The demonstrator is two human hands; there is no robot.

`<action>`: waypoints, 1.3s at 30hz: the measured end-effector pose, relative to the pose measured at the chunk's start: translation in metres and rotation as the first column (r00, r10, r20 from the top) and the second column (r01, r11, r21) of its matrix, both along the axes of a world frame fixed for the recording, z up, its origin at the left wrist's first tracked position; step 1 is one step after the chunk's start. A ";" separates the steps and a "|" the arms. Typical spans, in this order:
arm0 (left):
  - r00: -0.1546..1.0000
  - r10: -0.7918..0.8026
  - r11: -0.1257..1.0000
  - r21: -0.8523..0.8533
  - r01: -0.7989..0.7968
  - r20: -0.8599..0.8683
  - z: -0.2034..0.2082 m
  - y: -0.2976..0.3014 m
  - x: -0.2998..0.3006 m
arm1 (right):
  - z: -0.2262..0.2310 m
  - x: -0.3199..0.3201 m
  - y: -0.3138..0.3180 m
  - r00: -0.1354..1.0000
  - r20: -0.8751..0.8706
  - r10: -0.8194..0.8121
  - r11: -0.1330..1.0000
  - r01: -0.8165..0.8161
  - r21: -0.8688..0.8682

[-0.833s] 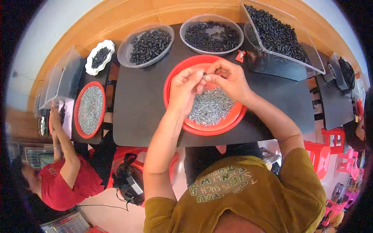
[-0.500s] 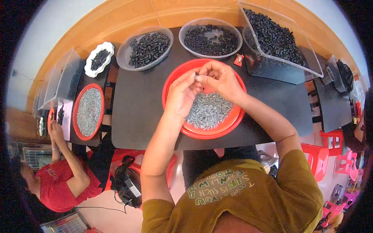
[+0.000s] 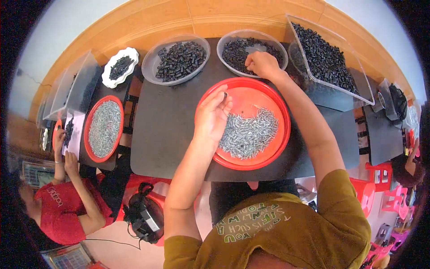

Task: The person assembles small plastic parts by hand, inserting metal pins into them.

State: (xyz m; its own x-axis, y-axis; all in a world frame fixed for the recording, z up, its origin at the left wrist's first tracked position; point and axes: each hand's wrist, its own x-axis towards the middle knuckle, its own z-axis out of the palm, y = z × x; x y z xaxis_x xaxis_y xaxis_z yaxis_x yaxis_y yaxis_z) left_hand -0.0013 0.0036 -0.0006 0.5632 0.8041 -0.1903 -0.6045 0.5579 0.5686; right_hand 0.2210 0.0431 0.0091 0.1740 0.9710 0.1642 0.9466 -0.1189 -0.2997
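My left hand (image 3: 212,112) is raised over the left part of a round red tray (image 3: 244,95), palm turned inward. Between its thumb and fingertips is a small black cylindrical piece (image 3: 225,95). Small silvery springs (image 3: 248,136) lie heaped in the tray below. My right hand (image 3: 264,65) reaches over the near rim of a clear round bowl (image 3: 257,46) of small black pieces. Its fingers are drawn together in a pinch, and whatever may be between them is hidden.
Left of that bowl stands another clear bowl (image 3: 151,62) of black pieces. A large clear box (image 3: 324,97) of them is at the right. On a neighbouring table are a white scalloped plate (image 3: 107,71) and a red tray of springs (image 3: 105,130). Another person (image 3: 67,206) works there.
My right hand has left my left hand and moved forward to the clear bowl. My left hand stays over the tray with the black piece. The view has shifted slightly.
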 end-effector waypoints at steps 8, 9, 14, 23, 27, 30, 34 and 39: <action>0.999 0.020 0.999 0.028 -0.022 0.037 0.002 -0.001 0.000 | 0.000 0.011 0.005 0.976 -0.214 0.038 0.997 -0.021 0.080; 0.999 0.027 0.999 0.027 -0.028 0.035 0.001 -0.001 0.000 | 0.002 0.007 0.002 0.847 -0.519 0.110 0.985 -0.022 0.172; 0.997 -0.005 1.000 0.007 0.005 0.073 0.002 0.000 0.000 | 0.023 -0.031 -0.040 0.423 -0.883 0.203 0.978 -0.122 0.167; 0.996 0.038 0.999 0.014 -0.040 0.083 0.003 -0.004 0.000 | 0.015 -0.081 -0.085 0.190 -0.937 0.292 0.956 -0.087 0.280; 0.992 0.065 0.998 0.010 -0.066 0.111 0.002 -0.004 0.001 | 0.019 -0.087 -0.091 0.056 -0.973 0.225 0.974 -0.046 0.223; 0.986 0.077 0.996 0.038 -0.083 0.147 0.002 -0.003 0.002 | 0.021 -0.093 -0.093 -0.069 -0.982 0.179 0.982 -0.056 0.182; 0.986 0.061 0.993 0.093 -0.076 0.157 0.007 -0.005 0.001 | 0.024 -0.100 -0.094 -0.104 -0.971 0.213 0.976 -0.028 0.217; 0.981 0.091 0.986 0.123 -0.113 0.173 0.011 -0.009 0.003 | 0.016 -0.104 -0.089 -0.085 -0.955 0.283 0.959 0.004 0.283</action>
State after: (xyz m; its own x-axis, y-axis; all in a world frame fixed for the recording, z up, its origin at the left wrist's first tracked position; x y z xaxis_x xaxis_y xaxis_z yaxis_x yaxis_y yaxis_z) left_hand 0.0019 -0.0058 0.0101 0.4917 0.8707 0.0108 -0.7466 0.4152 0.5198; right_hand 0.1169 -0.0458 0.0250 0.1529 0.9836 0.0953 -0.3793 0.1475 -0.9135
